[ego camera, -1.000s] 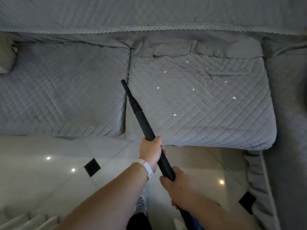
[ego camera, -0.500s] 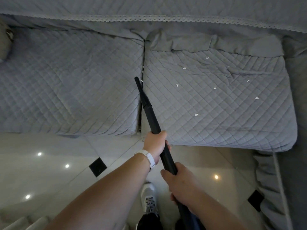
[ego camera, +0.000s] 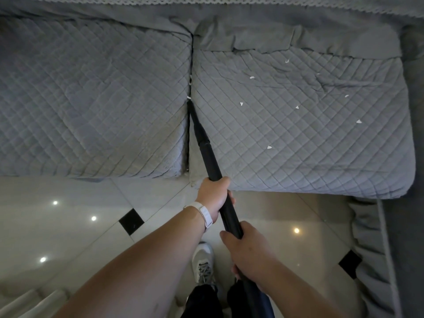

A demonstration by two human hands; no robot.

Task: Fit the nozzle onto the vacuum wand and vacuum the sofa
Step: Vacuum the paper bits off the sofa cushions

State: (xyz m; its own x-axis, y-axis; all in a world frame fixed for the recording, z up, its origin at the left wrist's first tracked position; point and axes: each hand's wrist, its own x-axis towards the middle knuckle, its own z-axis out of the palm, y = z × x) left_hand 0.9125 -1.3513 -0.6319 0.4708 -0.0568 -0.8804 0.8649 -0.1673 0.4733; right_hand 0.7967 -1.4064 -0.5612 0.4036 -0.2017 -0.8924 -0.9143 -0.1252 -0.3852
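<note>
A black vacuum wand point(ego camera: 212, 164) runs from my hands up to the grey quilted sofa point(ego camera: 91, 99). Its slim black crevice nozzle point(ego camera: 195, 120) is fitted on the end, and the tip lies in the gap between the two seat cushions, right below a white scrap. My left hand point(ego camera: 214, 196), with a white wristband, grips the wand at the sofa's front edge. My right hand point(ego camera: 247, 251) grips it lower down. Several small white paper scraps point(ego camera: 269, 147) lie scattered over the right cushion point(ego camera: 321, 145).
Glossy beige floor tiles point(ego camera: 68, 226) with small black inlay squares lie in front of the sofa. My grey sneaker point(ego camera: 203, 260) stands below my hands. The sofa cover's frilled skirt point(ego camera: 371, 249) hangs at the right.
The nozzle tip has swung from above the left cushion's edge into the gap between the cushions. The view has shifted, so the sofa sits further right and closer.
</note>
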